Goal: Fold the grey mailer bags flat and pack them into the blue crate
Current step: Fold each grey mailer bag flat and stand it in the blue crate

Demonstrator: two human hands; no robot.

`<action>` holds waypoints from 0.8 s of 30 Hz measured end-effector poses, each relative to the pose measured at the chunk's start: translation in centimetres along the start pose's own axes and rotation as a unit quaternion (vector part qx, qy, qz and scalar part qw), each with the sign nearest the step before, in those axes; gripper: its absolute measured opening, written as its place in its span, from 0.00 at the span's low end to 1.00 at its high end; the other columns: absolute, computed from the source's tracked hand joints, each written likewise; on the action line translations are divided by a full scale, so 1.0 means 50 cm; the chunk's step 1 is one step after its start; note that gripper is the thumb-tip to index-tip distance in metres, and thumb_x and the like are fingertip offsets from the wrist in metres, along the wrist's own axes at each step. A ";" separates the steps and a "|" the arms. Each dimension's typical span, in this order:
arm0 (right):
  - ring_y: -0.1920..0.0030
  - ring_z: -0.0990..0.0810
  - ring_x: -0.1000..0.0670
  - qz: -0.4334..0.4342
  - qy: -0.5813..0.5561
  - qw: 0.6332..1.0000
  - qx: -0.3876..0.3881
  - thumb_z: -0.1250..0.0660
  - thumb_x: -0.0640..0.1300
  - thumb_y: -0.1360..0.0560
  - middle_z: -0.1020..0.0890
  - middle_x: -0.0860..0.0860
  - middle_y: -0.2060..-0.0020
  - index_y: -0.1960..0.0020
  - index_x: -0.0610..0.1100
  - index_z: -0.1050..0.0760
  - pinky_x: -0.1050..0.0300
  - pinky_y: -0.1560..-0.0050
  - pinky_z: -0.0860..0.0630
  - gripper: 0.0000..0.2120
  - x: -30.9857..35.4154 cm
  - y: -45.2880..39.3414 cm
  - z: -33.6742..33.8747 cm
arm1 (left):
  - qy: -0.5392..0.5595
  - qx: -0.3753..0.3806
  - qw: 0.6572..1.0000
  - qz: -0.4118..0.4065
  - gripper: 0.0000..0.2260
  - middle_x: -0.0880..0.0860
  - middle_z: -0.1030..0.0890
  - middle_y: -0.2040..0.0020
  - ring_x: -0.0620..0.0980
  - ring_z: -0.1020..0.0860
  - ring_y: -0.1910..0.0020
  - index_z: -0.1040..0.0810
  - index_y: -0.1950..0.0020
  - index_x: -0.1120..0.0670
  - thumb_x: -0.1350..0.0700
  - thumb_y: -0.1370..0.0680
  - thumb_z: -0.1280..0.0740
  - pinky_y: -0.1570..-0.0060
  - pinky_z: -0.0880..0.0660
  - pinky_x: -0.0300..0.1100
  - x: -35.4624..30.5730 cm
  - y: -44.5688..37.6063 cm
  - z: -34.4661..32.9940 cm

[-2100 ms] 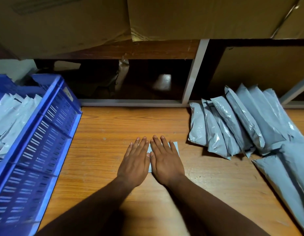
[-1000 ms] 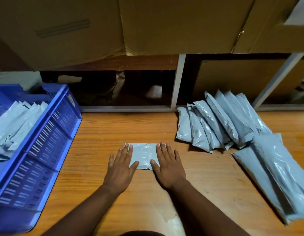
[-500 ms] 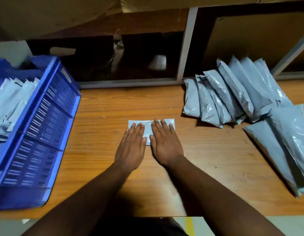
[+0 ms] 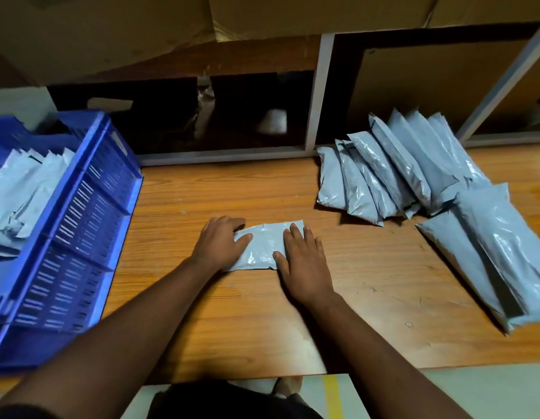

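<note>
A small folded grey mailer bag (image 4: 264, 244) lies flat on the wooden table (image 4: 262, 313), in the middle. My left hand (image 4: 220, 241) curls over its left end, fingers wrapped on the edge. My right hand (image 4: 302, 261) lies flat on its right end, fingers apart. The blue crate (image 4: 75, 231) stands at the left with several folded grey bags (image 4: 20, 189) inside. A row of unfolded grey mailer bags (image 4: 392, 173) leans at the back right, and more grey bags (image 4: 498, 249) lie in a pile at the far right.
Cardboard boxes (image 4: 262, 13) overhang the back of the table. Below them a white-framed shelf (image 4: 320, 95) opens into dark compartments. The table's front edge runs just above my lap, with pale floor beyond it.
My hands have slid apart from the bag's middle to its two ends. The left hand has curled around the left edge, while the right stays flat. The camera view shifted.
</note>
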State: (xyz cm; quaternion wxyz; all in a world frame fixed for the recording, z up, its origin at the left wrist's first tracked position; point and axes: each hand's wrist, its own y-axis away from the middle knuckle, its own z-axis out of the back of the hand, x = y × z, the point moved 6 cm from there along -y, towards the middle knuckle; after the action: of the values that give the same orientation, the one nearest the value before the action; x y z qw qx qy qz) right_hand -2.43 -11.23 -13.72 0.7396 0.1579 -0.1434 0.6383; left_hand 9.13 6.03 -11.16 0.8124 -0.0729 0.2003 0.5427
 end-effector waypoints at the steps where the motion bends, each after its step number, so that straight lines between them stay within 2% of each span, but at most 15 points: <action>1: 0.18 0.48 0.42 0.004 -0.010 1.000 -0.004 0.48 0.56 0.15 0.41 0.47 0.18 0.19 0.46 0.41 0.38 0.20 0.50 0.27 0.007 -0.001 0.003 | -0.007 0.025 1.000 0.006 0.17 0.48 0.18 0.40 0.53 0.24 0.37 0.19 0.36 0.49 0.43 0.22 0.30 0.36 0.33 0.48 0.001 -0.007 0.007; 4: 0.18 0.47 0.42 0.032 -0.088 0.995 -0.036 0.37 0.51 0.19 0.41 0.48 0.18 0.19 0.46 0.40 0.39 0.20 0.44 0.30 0.032 -0.007 0.031 | 0.121 0.132 0.982 0.050 0.06 0.45 0.16 0.52 0.50 0.18 0.48 0.16 0.52 0.48 0.48 0.24 0.24 0.46 0.24 0.49 0.020 -0.011 0.020; 7: 0.18 0.49 0.45 0.063 -0.073 0.994 -0.051 0.34 0.57 0.22 0.41 0.51 0.18 0.19 0.50 0.41 0.39 0.20 0.51 0.36 0.073 -0.027 0.080 | 0.183 0.167 0.969 0.013 0.07 0.48 0.16 0.53 0.50 0.18 0.53 0.18 0.53 0.49 0.53 0.26 0.22 0.54 0.21 0.47 0.021 0.002 0.076; 8: 0.18 0.46 0.46 0.075 -0.049 0.995 -0.053 0.34 0.59 0.22 0.37 0.52 0.20 0.19 0.52 0.40 0.38 0.20 0.52 0.35 0.095 -0.039 0.102 | 0.180 0.166 0.970 -0.008 0.07 0.47 0.17 0.52 0.48 0.19 0.53 0.18 0.51 0.49 0.53 0.25 0.23 0.56 0.21 0.45 0.017 0.010 0.107; 9: 0.21 0.39 0.46 0.094 -0.023 0.994 -0.054 0.34 0.60 0.23 0.30 0.51 0.24 0.21 0.52 0.36 0.37 0.20 0.51 0.33 0.124 -0.051 0.126 | 0.175 0.158 0.971 -0.028 0.07 0.46 0.17 0.52 0.45 0.19 0.53 0.19 0.51 0.48 0.53 0.25 0.23 0.57 0.21 0.43 0.019 0.015 0.143; 11: 0.34 0.22 0.47 0.131 0.027 0.989 -0.056 0.33 0.58 0.23 0.18 0.52 0.38 0.31 0.52 0.25 0.40 0.23 0.40 0.23 0.192 -0.069 0.165 | 0.177 0.123 0.974 -0.073 0.08 0.43 0.17 0.53 0.41 0.20 0.53 0.19 0.52 0.45 0.55 0.26 0.23 0.56 0.22 0.42 0.031 0.022 0.229; 12: 0.42 0.19 0.47 0.146 0.040 0.986 -0.065 0.32 0.57 0.23 0.15 0.52 0.45 0.38 0.51 0.21 0.46 0.31 0.33 0.17 0.228 -0.073 0.181 | 0.179 0.103 0.974 -0.092 0.09 0.43 0.16 0.55 0.41 0.19 0.54 0.18 0.54 0.44 0.57 0.26 0.22 0.55 0.22 0.44 0.042 0.026 0.274; 13: 0.48 0.18 0.47 0.150 0.037 0.985 -0.080 0.31 0.55 0.23 0.15 0.53 0.50 0.43 0.52 0.19 0.51 0.44 0.30 0.12 0.265 -0.076 0.195 | 0.181 0.082 0.974 -0.108 0.10 0.43 0.16 0.56 0.41 0.18 0.55 0.18 0.55 0.44 0.59 0.27 0.22 0.53 0.21 0.47 0.059 0.029 0.320; 14: 0.52 0.18 0.47 0.143 0.018 0.985 -0.098 0.30 0.54 0.23 0.15 0.54 0.54 0.47 0.52 0.19 0.53 0.54 0.31 0.09 0.302 -0.075 0.207 | 0.180 0.061 0.974 -0.122 0.10 0.44 0.15 0.57 0.41 0.18 0.55 0.17 0.55 0.45 0.60 0.28 0.22 0.51 0.20 0.48 0.080 0.032 0.365; 15: 0.54 0.19 0.47 0.133 -0.007 0.985 -0.114 0.30 0.54 0.23 0.16 0.54 0.56 0.48 0.52 0.19 0.53 0.60 0.32 0.07 0.340 -0.074 0.218 | 0.178 0.036 0.973 -0.139 0.10 0.44 0.15 0.56 0.41 0.17 0.54 0.16 0.54 0.46 0.61 0.28 0.22 0.49 0.20 0.48 0.101 0.037 0.411; 17: 0.57 0.21 0.48 0.124 -0.044 0.981 -0.143 0.30 0.54 0.23 0.18 0.55 0.59 0.51 0.51 0.20 0.52 0.64 0.32 0.07 0.421 -0.076 0.239 | 0.182 -0.034 0.966 -0.182 0.12 0.45 0.15 0.51 0.40 0.18 0.48 0.16 0.47 0.50 0.61 0.28 0.22 0.43 0.22 0.43 0.138 0.054 0.510; 20: 0.61 0.24 0.50 0.134 -0.086 0.971 -0.175 0.29 0.51 0.23 0.22 0.56 0.64 0.56 0.50 0.25 0.51 0.64 0.32 0.08 0.552 -0.094 0.263 | 0.182 -0.147 0.947 -0.218 0.20 0.46 0.19 0.39 0.38 0.22 0.39 0.20 0.35 0.52 0.57 0.26 0.22 0.37 0.29 0.32 0.215 0.079 0.643; 22: 0.61 0.21 0.50 0.139 -0.113 0.964 -0.194 0.29 0.50 0.24 0.20 0.54 0.64 0.56 0.48 0.23 0.48 0.63 0.27 0.07 0.631 -0.109 0.273 | 0.206 -0.203 0.936 -0.203 0.22 0.47 0.21 0.35 0.41 0.23 0.35 0.24 0.31 0.51 0.53 0.24 0.24 0.34 0.29 0.36 0.294 0.080 0.698; 24: 0.62 0.21 0.52 0.128 -0.140 0.958 -0.215 0.28 0.49 0.25 0.19 0.54 0.65 0.56 0.47 0.20 0.49 0.61 0.24 0.05 0.704 -0.119 0.279 | 0.238 -0.260 0.922 -0.163 0.21 0.49 0.21 0.34 0.45 0.22 0.36 0.26 0.31 0.49 0.48 0.22 0.29 0.34 0.25 0.46 0.387 0.080 0.724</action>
State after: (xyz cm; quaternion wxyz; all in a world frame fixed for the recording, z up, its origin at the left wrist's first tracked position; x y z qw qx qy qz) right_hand 8.37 13.81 13.25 0.6408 0.0635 -0.3984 0.6531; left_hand 20.81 36.27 14.34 0.7705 -0.4401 0.2254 0.4023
